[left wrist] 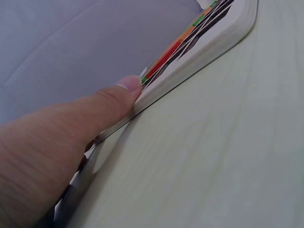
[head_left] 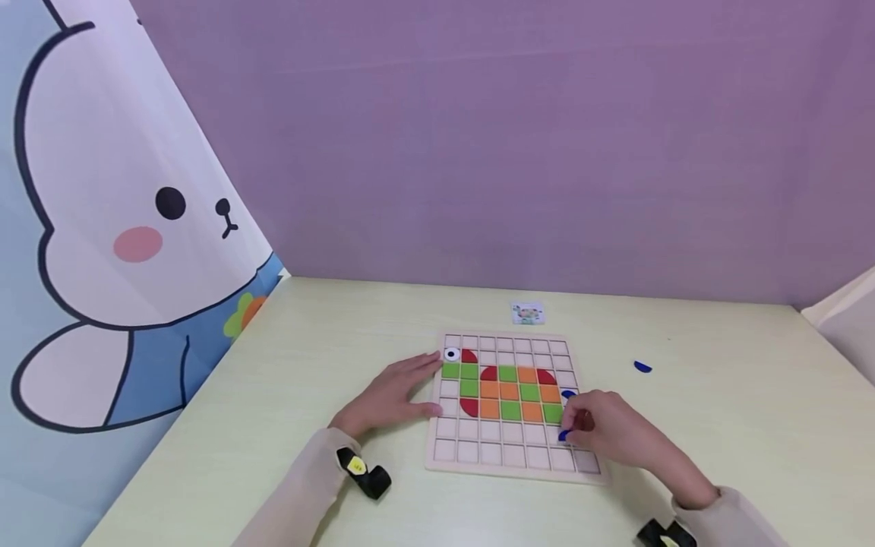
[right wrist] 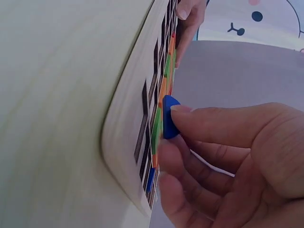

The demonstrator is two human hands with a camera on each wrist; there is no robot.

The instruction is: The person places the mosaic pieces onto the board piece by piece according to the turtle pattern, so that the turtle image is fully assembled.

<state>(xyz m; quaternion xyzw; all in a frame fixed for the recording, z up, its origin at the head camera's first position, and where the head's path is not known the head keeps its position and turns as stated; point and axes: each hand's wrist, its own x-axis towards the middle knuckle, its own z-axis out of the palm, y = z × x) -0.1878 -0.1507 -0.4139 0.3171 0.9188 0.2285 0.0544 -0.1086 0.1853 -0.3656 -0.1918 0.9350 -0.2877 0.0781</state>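
Note:
A pale wooden grid board (head_left: 492,453) lies on the table with green, orange and red pieces forming a shape in its cells. An eye tile (head_left: 451,354) sits in the upper left corner. My left hand (head_left: 390,395) rests along the board's left edge, fingers extended, its thumb touching the rim in the left wrist view. Over the lower right part of the board, my right hand (head_left: 611,429) pinches a blue half-round piece (right wrist: 170,118) between thumb and fingers. Another blue piece (head_left: 568,394) lies in the grid just above that hand, partly covered by it.
One loose blue half-round piece (head_left: 642,366) lies on the table right of the board. Behind the board is a small picture card (head_left: 528,313). A purple curtain (head_left: 547,152) stands at the table's back, with a cartoon-printed cloth (head_left: 137,304) at the left.

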